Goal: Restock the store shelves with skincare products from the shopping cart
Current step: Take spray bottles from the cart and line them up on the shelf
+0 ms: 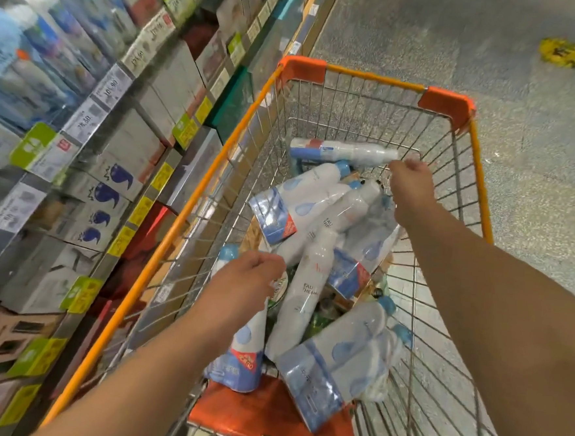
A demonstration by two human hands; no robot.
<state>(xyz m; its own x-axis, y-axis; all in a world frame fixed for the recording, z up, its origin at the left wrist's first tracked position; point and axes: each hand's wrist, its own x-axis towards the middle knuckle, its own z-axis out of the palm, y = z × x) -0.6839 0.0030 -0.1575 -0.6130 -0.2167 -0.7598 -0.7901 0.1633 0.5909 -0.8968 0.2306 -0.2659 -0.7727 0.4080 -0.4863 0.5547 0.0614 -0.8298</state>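
Observation:
The orange-rimmed wire shopping cart (pixel 371 76) holds several white spray bottles with blue caps, shrink-wrapped in packs. My right hand (pixel 412 187) reaches to the cart's far end and pinches the wrap at the end of one pack (pixel 341 152), which lies sideways, raised above the pile. My left hand (pixel 246 283) hovers over the cart's near left side with loosely curled fingers and nothing visible in them. It partly covers an upright pack (pixel 237 357). More packs (pixel 300 208) (pixel 337 361) lie in the middle and near right. The store shelves (pixel 111 89) run along the left.
The shelves carry white boxes with a blue mark (pixel 111 185), blue and white bottles (pixel 24 73) higher up, and yellow and green price tags. An orange child-seat flap (pixel 265 417) sits at the cart's near end. Speckled grey floor with a yellow sticker (pixel 559 53) lies to the right.

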